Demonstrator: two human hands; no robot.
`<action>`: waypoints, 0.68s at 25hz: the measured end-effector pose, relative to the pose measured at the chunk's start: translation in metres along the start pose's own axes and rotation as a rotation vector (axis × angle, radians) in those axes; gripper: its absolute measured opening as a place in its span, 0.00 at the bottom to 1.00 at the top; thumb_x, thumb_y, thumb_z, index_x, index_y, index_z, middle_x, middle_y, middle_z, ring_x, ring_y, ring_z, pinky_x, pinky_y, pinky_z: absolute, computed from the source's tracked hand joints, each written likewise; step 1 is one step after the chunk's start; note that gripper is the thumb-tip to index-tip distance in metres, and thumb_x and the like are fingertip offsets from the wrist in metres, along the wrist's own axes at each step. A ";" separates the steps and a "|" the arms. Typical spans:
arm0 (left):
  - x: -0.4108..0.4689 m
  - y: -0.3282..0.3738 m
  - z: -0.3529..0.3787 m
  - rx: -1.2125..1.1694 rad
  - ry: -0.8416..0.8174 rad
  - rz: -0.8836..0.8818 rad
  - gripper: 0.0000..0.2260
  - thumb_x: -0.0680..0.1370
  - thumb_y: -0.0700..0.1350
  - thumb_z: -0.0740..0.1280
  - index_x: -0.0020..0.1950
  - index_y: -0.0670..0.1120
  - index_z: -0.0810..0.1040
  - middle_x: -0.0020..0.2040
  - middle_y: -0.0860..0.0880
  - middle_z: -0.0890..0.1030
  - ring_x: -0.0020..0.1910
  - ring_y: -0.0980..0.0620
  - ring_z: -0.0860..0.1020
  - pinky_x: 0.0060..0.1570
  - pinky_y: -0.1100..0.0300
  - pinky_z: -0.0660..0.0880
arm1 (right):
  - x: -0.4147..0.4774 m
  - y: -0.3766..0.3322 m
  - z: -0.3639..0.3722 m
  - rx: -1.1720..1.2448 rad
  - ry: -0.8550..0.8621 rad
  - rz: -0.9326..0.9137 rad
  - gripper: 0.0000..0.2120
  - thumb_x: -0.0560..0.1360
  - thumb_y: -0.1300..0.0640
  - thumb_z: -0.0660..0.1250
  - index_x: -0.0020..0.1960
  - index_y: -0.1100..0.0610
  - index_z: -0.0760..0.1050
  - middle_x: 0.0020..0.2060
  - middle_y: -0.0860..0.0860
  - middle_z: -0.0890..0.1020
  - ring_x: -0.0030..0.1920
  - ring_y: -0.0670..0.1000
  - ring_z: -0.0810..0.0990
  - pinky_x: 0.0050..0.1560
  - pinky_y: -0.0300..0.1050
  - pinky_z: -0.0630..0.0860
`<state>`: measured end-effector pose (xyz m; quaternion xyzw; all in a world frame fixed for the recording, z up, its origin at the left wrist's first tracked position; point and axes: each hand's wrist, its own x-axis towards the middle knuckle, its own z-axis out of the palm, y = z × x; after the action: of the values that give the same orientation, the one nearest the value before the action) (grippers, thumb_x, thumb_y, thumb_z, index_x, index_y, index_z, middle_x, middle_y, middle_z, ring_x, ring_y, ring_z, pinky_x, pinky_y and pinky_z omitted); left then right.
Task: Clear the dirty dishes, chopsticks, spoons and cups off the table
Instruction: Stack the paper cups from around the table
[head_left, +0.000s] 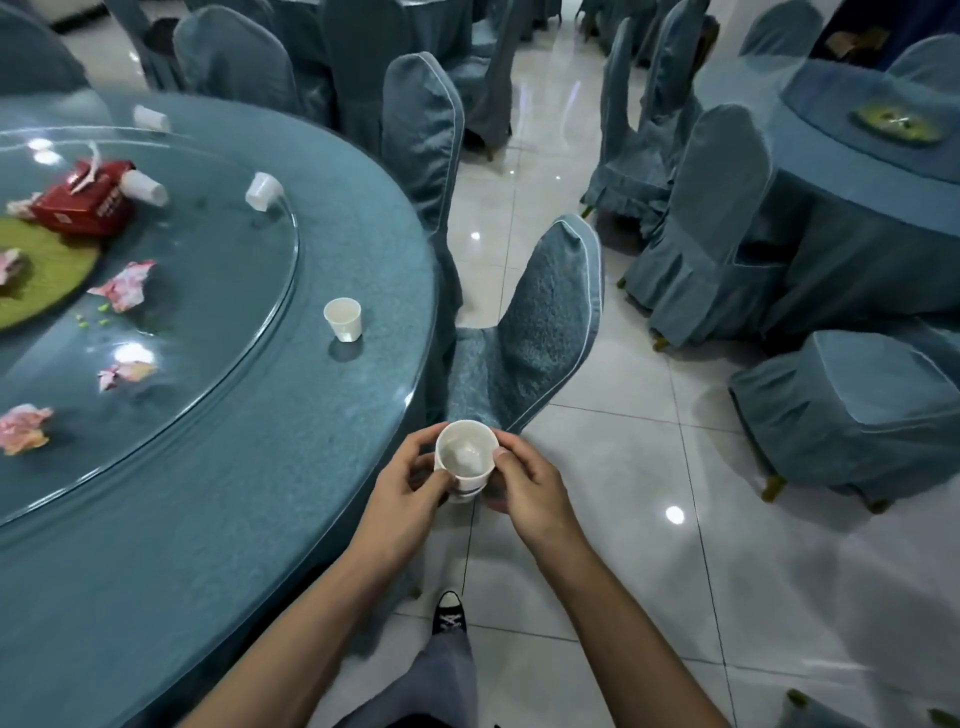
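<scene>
Both hands hold a stack of white paper cups (465, 457) just off the round table's near right edge, above the floor. My left hand (410, 493) grips the stack from the left and my right hand (524, 483) from the right. One white cup (343, 318) stands upright on the blue table (249, 467) near its edge. On the glass turntable (218, 291) two cups lie on their side: one (263, 191) by the rim and one (145, 187) next to a red box (85, 200). A further cup (151, 118) lies at the table's far side.
Crumpled pink napkins (124, 286) and a green mat (36, 280) lie on the turntable. A blue-covered chair (524, 332) leans against the table just beyond my hands. More covered chairs and a second table (857, 171) stand to the right across the tiled floor.
</scene>
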<state>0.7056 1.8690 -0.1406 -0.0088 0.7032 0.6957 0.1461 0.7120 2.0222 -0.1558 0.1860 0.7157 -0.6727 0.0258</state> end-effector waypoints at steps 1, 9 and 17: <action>0.011 0.002 0.000 -0.008 0.020 -0.007 0.18 0.77 0.41 0.69 0.62 0.61 0.80 0.58 0.49 0.85 0.59 0.48 0.82 0.57 0.52 0.79 | 0.013 -0.003 0.001 -0.006 -0.020 0.000 0.13 0.77 0.50 0.62 0.56 0.41 0.82 0.53 0.44 0.86 0.57 0.51 0.84 0.62 0.61 0.79; 0.093 0.027 -0.013 -0.087 0.170 -0.036 0.18 0.79 0.36 0.68 0.64 0.54 0.79 0.53 0.47 0.87 0.52 0.49 0.85 0.51 0.56 0.79 | 0.110 -0.043 0.018 -0.073 -0.171 -0.008 0.14 0.80 0.54 0.63 0.54 0.38 0.82 0.51 0.44 0.86 0.55 0.49 0.84 0.57 0.59 0.81; 0.134 0.025 -0.023 -0.105 0.358 -0.095 0.18 0.81 0.39 0.67 0.63 0.61 0.78 0.57 0.49 0.85 0.56 0.51 0.84 0.54 0.56 0.80 | 0.176 -0.049 0.037 -0.122 -0.348 0.012 0.11 0.78 0.47 0.64 0.57 0.36 0.80 0.54 0.46 0.85 0.56 0.51 0.84 0.56 0.60 0.82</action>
<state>0.5671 1.8732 -0.1455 -0.1730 0.6795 0.7112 0.0508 0.5257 2.0260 -0.1631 0.0692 0.7386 -0.6501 0.1646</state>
